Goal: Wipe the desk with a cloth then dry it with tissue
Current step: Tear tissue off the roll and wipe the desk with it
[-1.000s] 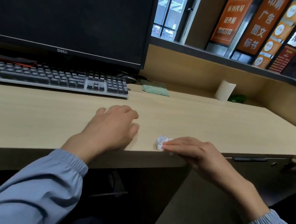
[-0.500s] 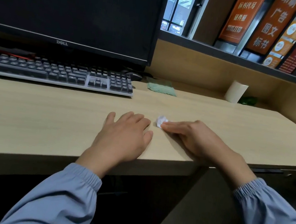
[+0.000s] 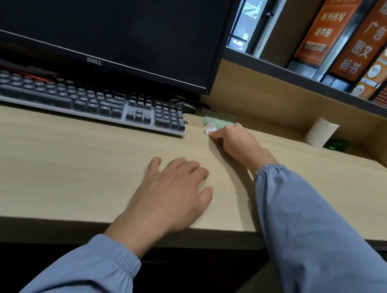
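Observation:
My right hand reaches far across the light wooden desk and presses a small crumpled white tissue onto it, fingers curled over the wad. The tissue lies just right of the keyboard's corner and touches the folded green cloth at the back of the desk. My left hand lies flat on the desk near the front edge, fingers relaxed and holding nothing.
A black keyboard and a dark monitor fill the left back of the desk. A white paper roll and a small green object stand at the back right. The raised back ledge carries orange signs.
My right hand has slid the tissue from the desk's front edge away to the back, up to the green cloth. My left hand has stayed flat on the desk.

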{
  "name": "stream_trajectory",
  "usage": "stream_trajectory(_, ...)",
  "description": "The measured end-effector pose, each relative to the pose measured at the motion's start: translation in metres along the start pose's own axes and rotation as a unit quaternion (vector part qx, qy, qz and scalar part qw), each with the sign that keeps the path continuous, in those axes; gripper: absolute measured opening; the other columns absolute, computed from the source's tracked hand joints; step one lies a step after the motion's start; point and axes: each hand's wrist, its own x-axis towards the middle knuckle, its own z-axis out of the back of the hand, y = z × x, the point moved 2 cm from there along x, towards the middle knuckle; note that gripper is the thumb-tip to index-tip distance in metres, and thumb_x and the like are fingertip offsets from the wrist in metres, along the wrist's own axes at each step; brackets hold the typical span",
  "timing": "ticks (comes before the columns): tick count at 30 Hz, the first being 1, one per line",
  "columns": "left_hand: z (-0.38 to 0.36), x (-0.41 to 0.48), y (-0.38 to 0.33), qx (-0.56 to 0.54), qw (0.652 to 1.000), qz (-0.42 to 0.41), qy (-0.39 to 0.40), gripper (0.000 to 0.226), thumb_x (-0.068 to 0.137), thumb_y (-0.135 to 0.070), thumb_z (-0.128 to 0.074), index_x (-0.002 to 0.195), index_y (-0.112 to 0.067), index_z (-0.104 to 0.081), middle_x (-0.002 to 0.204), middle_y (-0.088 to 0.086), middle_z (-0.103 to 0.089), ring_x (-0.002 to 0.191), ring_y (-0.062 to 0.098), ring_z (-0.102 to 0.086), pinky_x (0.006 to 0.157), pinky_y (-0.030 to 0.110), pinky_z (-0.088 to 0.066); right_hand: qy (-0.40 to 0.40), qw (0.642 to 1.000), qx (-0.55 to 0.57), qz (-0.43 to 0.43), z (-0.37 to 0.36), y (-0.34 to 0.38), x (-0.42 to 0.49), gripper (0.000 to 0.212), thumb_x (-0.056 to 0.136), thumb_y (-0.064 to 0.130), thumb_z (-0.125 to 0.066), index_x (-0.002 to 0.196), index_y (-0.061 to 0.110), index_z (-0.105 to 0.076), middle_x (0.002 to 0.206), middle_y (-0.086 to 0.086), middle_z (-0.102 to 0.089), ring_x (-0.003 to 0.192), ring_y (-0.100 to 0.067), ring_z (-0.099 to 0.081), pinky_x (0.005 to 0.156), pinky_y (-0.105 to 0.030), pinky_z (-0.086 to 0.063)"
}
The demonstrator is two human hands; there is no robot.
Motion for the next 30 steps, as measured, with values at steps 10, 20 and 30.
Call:
stream_trajectory(10, 0.001, -0.001, 0.001, -0.002, 1.000, -0.005, 0.001, 0.053, 0.109, -0.054, -0.025, 0.156, -0.035, -0.038, 0.165, -0.013, -0.034, 0.155, 0.011, -0.023, 0.126, 0.055, -0.011, -0.003, 0.998, 0.001, -0.060, -0.007, -0.039, -0.002, 0.048, 0.100, 0.001, -0.041, 0.132, 0.023, -0.070, 0.107, -0.021, -0.069, 0.097, -0.039, -0.063, 0.072, -0.032, -0.036)
stream_trajectory(20, 0.000, 0.002, 0.003, -0.005, 1.000, 0.001, 0.003, 0.053, 0.108, -0.055, -0.025, 0.155, -0.036, -0.039, 0.166, -0.014, -0.033, 0.156, 0.011, -0.023, 0.126, 0.056, -0.011, -0.011, 0.997, 0.005, -0.070, -0.002, -0.034, -0.016, 0.040, 0.091, -0.006, -0.046, 0.108, 0.011, -0.078, 0.094, -0.021, -0.065, 0.095, -0.042, -0.061, 0.066, -0.032, -0.029)
stream_trajectory(30, -0.002, -0.001, 0.002, -0.004, 1.000, -0.001, 0.003, 0.054, 0.109, -0.053, -0.024, 0.157, -0.034, -0.038, 0.168, -0.011, -0.033, 0.158, 0.014, -0.021, 0.127, 0.055, -0.011, -0.024, 0.999, 0.018, -0.033, 0.022, -0.008, -0.115, 0.044, 0.102, 0.006, -0.047, 0.129, 0.029, -0.073, 0.099, -0.016, -0.077, 0.082, -0.037, -0.066, 0.075, -0.044, -0.054)
